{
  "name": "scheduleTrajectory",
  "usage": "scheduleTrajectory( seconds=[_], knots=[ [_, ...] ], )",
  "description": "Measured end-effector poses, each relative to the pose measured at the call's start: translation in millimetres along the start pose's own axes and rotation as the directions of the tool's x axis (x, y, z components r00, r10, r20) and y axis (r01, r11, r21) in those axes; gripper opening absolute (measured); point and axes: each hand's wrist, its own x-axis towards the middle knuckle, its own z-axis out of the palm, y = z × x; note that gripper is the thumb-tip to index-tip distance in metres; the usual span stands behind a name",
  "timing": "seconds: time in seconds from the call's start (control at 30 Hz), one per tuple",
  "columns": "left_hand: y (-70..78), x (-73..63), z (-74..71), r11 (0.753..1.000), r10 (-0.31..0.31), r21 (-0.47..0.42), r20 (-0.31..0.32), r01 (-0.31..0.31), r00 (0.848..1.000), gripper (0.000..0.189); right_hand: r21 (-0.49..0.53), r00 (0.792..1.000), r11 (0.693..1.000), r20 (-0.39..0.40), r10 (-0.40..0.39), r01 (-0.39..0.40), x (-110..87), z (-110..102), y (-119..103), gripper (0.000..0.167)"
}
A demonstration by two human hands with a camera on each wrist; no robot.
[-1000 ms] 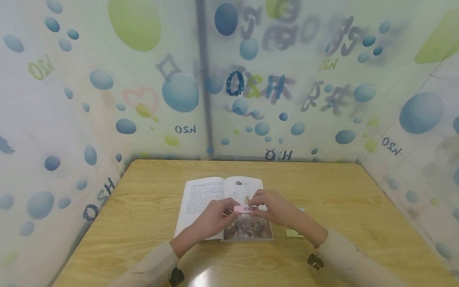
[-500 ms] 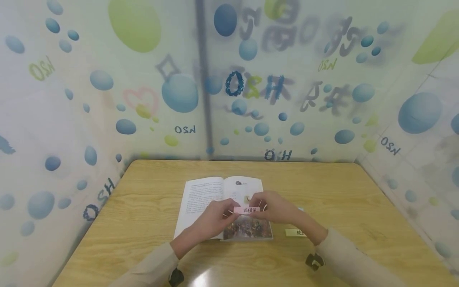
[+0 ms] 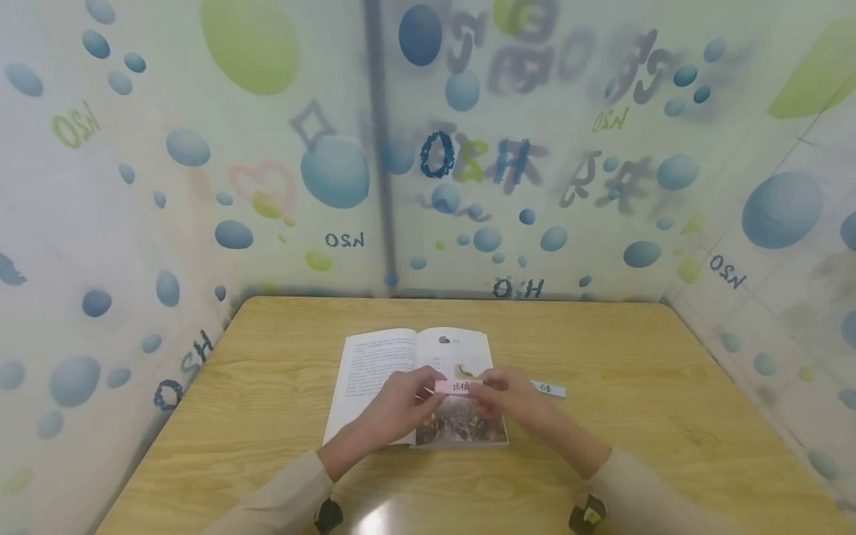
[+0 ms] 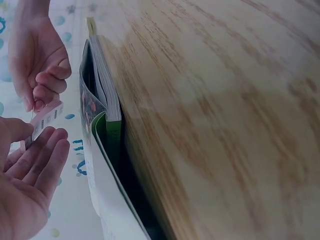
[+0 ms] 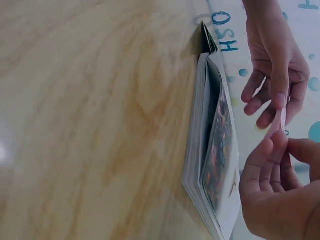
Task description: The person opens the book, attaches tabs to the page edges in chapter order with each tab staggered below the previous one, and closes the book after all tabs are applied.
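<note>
In the head view a pink sticky note pad [image 3: 458,388] with dark handwriting is held up over an open book [image 3: 381,364]. My left hand [image 3: 403,400] pinches its left end between thumb and fingers. At the other end, my right hand [image 3: 518,397] pinches the pad's edge, its remaining fingers curled in. Printed marks show on the pad's underside in the left wrist view. From the right wrist, the pad [image 5: 278,122] appears edge-on, slightly bent between both hands. The book's right page has a picture in its lower half, partly covered by my hands.
A light blue sticky note pad [image 3: 550,388] with writing lies on the wooden table [image 3: 635,371], right of the book. A yellow strip [image 4: 91,26] shows beyond the book in the left wrist view. Patterned walls [image 3: 568,245] stand behind the table and along both sides.
My right hand has turned and shifted slightly right and down along the pink pad, uncovering the blue pad. The yellow-green strip, visible earlier, is now hidden behind my right forearm. The left hand stays put.
</note>
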Motion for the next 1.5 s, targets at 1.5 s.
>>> scheduleTrajectory(
  seconds=[1.5],
  knots=[
    [3.6, 4.1, 7.1, 0.995, 0.020, 0.097, 0.038, -0.023, 0.999, 0.010, -0.011, 0.982, 0.998, -0.175, -0.068, 0.067, -12.6, 24, -37, 0.020]
  ],
)
